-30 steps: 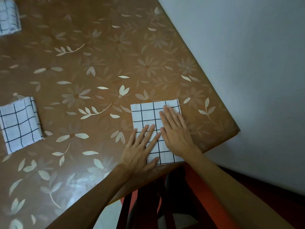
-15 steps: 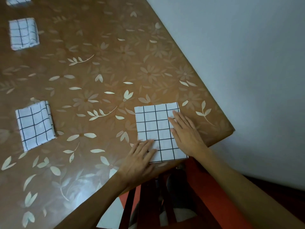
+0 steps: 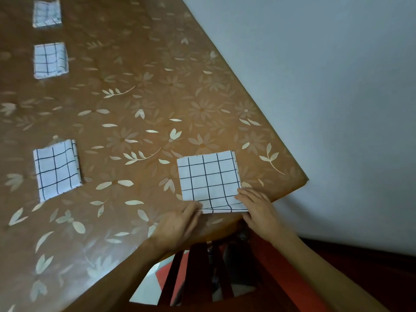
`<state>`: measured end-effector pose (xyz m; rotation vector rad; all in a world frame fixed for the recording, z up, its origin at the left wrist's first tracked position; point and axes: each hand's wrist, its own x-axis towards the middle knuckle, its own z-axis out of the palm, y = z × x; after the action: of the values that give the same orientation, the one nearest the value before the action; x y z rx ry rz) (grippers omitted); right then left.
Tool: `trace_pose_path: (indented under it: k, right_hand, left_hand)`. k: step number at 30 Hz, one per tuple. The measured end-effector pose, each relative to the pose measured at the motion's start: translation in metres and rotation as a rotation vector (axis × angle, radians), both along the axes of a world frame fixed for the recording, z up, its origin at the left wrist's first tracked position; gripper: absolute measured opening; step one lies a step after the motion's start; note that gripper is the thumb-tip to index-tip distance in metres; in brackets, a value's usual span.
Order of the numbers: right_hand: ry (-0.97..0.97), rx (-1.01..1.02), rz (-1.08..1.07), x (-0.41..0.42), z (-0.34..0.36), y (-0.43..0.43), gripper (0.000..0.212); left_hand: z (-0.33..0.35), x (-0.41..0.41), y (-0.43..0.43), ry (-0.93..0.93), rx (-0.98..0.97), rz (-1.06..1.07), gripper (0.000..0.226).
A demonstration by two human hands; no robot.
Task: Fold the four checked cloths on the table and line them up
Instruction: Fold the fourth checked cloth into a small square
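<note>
The left hand (image 3: pixel 180 224) and right hand (image 3: pixel 258 210) have slid back on the cloth (image 3: pixel 209 179) and now pinch its near corners. It lies by the near edge of the table (image 3: pixel 135 86); three folded cloths (image 3: pixel 56 170) sit farther in.

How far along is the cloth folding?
Done: three folded cloths lined up at left: far cloth, middle cloth, near cloth. In hand: left hand and right hand pinch the fourth cloth at its near edge. Left: likely one more fold, then aligning it.
</note>
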<state>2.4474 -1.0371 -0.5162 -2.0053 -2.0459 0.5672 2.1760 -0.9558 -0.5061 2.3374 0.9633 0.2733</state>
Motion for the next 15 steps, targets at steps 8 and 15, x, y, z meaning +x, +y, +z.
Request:
trace_pose_path:
  k: [8, 15]
  right_hand:
    - [0.246, -0.037, -0.112, -0.012, 0.016, 0.012, 0.021]
    - [0.354, -0.102, -0.201, -0.020, 0.034, 0.018, 0.024]
  left_hand:
    - [0.023, -0.028, -0.009, -0.141, -0.167, 0.200, 0.036]
    - [0.000, -0.044, 0.001, -0.068, -0.261, 0.424, 0.025]
